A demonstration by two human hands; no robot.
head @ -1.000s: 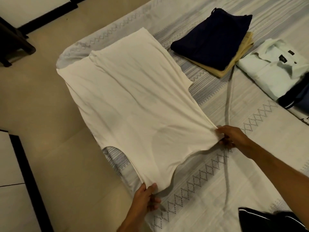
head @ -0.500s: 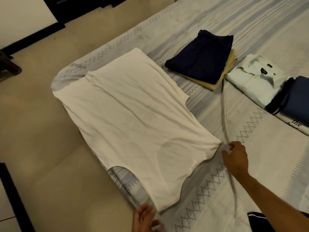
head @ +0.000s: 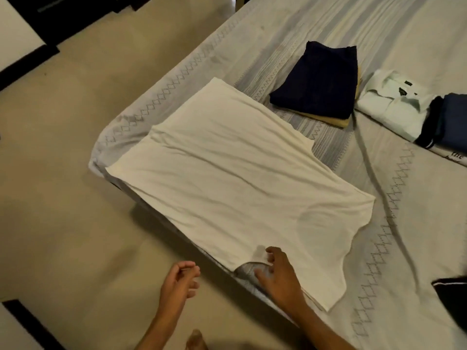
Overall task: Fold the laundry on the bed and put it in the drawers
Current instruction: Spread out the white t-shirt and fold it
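The right hand (head: 279, 276) reaches with spread, relaxed fingers over the near armhole of the cream sleeveless top (head: 235, 188), its fingertips at or just above the cloth edge; whether they press it cannot be told. The left hand (head: 180, 282) hangs over the floor (head: 75, 173) just off the bed's edge, fingers loosely curled and holding nothing. The top lies spread flat on the near corner of the bed (head: 404, 223), hem toward the far corner, shoulders toward the person, with shallow wrinkles across it. It looks thin, light and limp, so it should fold easily but slide and bunch on the sheet; a good hold is probably a pinch at a shoulder strap and at the hem on the same side. Beyond it sit folded piles: a navy garment (head: 318, 79) on a tan one (head: 333, 120), and a pale shirt (head: 394, 102)
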